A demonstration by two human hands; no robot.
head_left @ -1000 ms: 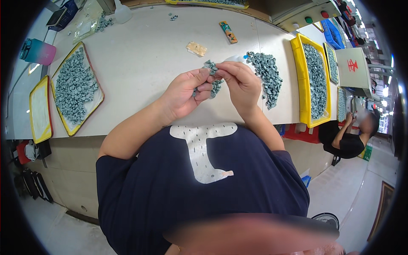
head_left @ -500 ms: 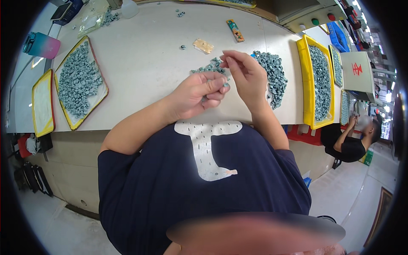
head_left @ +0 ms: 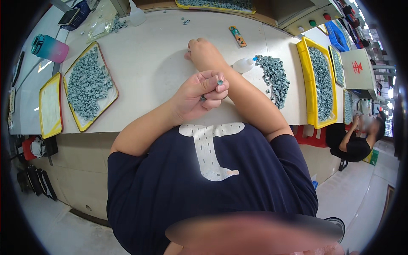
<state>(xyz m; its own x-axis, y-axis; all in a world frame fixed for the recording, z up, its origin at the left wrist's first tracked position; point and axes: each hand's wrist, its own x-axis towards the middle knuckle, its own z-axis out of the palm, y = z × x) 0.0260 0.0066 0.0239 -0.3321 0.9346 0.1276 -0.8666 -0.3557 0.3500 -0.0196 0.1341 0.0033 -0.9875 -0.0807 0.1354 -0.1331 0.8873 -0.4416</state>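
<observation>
Got a teal piece (head_left: 220,82) pinched tight in the left grip (head_left: 197,93), probably to leave its round end exposed, with the right grip (head_left: 205,54) out over the desk (head_left: 144,51), tbh can't tell whether apart or together.

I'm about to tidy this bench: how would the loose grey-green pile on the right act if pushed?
The pile would probably spread, not slide as one: its pieces lie loose. Strays seem likely, since no rim surrounds it on the table.
</observation>
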